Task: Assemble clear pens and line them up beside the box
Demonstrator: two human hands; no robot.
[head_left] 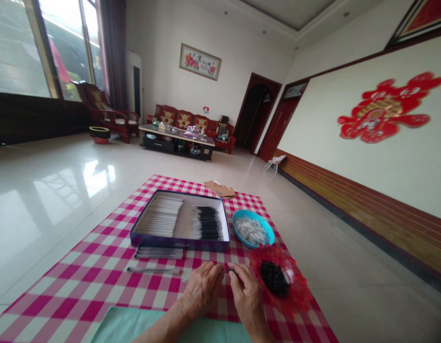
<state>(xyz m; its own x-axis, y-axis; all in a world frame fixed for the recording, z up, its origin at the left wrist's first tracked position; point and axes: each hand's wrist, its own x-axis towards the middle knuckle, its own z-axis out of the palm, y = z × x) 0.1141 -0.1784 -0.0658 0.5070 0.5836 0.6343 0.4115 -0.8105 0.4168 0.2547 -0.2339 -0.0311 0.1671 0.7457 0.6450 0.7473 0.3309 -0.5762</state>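
Observation:
My left hand (202, 288) and my right hand (246, 295) meet low over a red-and-white checked cloth (99, 276). Both have their fingers curled together. Between the fingertips is a small dark piece, too small to name. A clear pen tube (152, 270) lies on the cloth just left of my left hand. Beyond it sits a shallow dark-rimmed box (180, 242) holding rows of clear tubes and black-tipped pens. A few more pens (159, 252) lie along the box's near side.
A blue bowl (252, 231) of pale small parts and a red bowl (279, 281) of black small parts stand to the right. Brown cardboard (220, 189) lies at the cloth's far edge. A teal sheet (135, 326) covers the near edge. Glossy tiled floor surrounds the cloth.

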